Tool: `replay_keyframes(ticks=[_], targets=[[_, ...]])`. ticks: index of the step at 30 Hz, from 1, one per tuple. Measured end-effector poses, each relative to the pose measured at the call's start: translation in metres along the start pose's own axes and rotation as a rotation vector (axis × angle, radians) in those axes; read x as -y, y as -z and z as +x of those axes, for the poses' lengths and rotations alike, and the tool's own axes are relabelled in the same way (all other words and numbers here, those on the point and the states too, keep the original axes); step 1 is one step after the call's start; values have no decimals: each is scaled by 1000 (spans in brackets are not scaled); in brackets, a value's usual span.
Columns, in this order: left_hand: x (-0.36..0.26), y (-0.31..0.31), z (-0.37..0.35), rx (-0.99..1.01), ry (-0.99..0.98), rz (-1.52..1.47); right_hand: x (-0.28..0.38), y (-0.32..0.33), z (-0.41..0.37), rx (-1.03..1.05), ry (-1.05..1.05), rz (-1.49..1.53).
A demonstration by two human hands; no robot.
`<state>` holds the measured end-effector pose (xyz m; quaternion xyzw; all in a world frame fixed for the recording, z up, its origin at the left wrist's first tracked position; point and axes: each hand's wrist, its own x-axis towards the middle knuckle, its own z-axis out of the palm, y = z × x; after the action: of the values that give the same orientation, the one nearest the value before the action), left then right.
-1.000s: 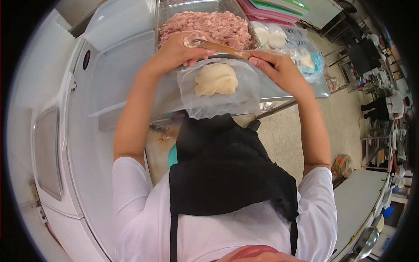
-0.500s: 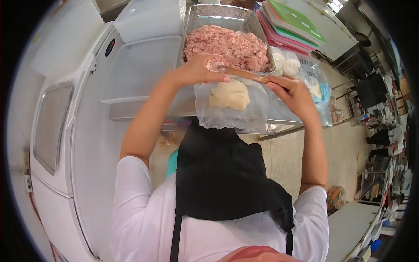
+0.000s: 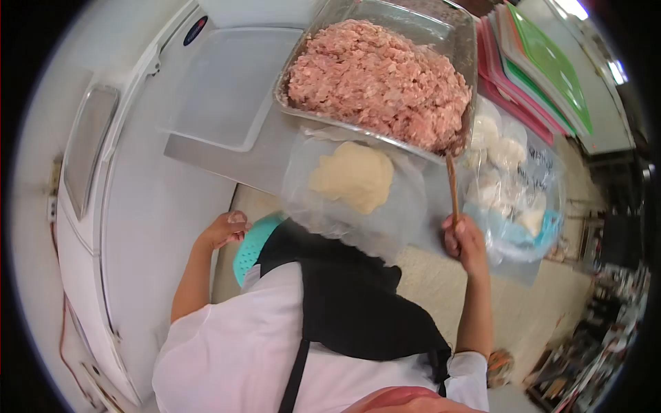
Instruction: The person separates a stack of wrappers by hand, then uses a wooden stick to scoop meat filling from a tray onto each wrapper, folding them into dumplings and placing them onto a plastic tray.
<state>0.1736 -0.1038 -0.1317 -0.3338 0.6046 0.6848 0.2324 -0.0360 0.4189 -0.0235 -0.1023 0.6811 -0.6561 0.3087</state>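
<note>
Nearest, one white shirt (image 3: 227,344), short-sleeved, under a black apron (image 3: 358,303). Just past the apron on the left, one turquoise perforated item (image 3: 253,251), partly hidden behind the clothing. Beside it, the left hand (image 3: 231,229), clear of the table, fingers partly curled and pale smears on them – impossible to tell whether anything small lies within. Opposite, the right hand (image 3: 465,241), fingers closed around the lower end of a slender wooden stick (image 3: 453,189), roughly upright in view, upper tip at the near right corner of the meat tray. Between the hands and farther forward, one flattened piece of pale dough (image 3: 354,177), irregular in outline, lying on a clear plastic sheet (image 3: 303,182), wrinkled, its near edge overhanging a metal table (image 3: 206,158). Right of the stick, a clear plastic bag (image 3: 544,186) with handwriting, containing several rounded white pieces (image 3: 506,151) and something blue. Directly beyond the dough, one rectangular metal tray (image 3: 465,51), set at a slant, heaped with pink minced meat (image 3: 379,79). Left of the tray, one shallow translucent container (image 3: 227,86), next to a white appliance (image 3: 165,199) with a dark oval badge. Far right – a leaning stack of coloured boards (image 3: 540,65), green, white, orange and pink.
</note>
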Motion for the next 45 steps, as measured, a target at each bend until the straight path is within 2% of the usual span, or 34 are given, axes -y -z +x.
replay_keyframes(ticks=[1, 4, 6, 9, 12, 14, 15, 16, 18, 21, 22, 25, 28, 29, 31, 34, 37, 40, 43, 44, 45], targets=[[19, -9, 7, -145, 70, 45, 1, 8, 4, 44, -2, 14], [77, -25, 74, -538, -157, -104, 1, 22, 18, 121, 8, 71], [81, -44, 105, -786, -257, 250, -1, 27, 17, 132, -10, 96], [181, -39, 169, -851, -271, 258, -5, 32, 20, 160, 22, 87], [226, -103, 168, -977, -241, 522, -5, 34, 20, 218, 9, 81], [200, -131, 148, -1019, -131, 151, -8, 38, 23, 257, 51, 88], [166, -151, 124, -1126, -88, 233, -10, 38, 22, 274, 70, 99], [151, -159, 111, -1136, 17, 248, -11, 38, 23, 280, 80, 86], [144, -165, 93, -1167, -90, 382, -11, 38, 22, 281, 115, 54], [114, -189, 56, -1119, -113, 391, -10, 35, 25, 299, 189, 0], [129, -191, 58, -1104, -68, 441, -11, 33, 25, 296, 188, -3], [145, -160, 70, -1246, -37, 445, -12, 30, 27, 294, 202, -10], [143, -123, 87, -1154, 56, 376, -9, 33, 28, 294, 194, -44], [144, -116, 97, -1189, 32, 429, -10, 33, 28, 285, 186, -54], [154, -116, 116, -1237, -2, 537, -13, 36, 26, 277, 171, -70], [164, -127, 131, -1250, 94, 498, -13, 37, 27, 279, 180, -84], [165, -143, 131, -1445, 115, 606, -13, 34, 24, 264, 182, -85], [160, -171, 136, -1483, 149, 583, -11, 34, 24, 267, 189, -83], [166, -191, 140, -1461, -2, 341, -8, 31, 23, 267, 154, -89], [176, -189, 137, -1424, -75, 219, -8, 32, 22, 269, 127, -83], [201, -173, 131, -1277, -30, 240, -8, 34, 20, 263, 103, -75]])
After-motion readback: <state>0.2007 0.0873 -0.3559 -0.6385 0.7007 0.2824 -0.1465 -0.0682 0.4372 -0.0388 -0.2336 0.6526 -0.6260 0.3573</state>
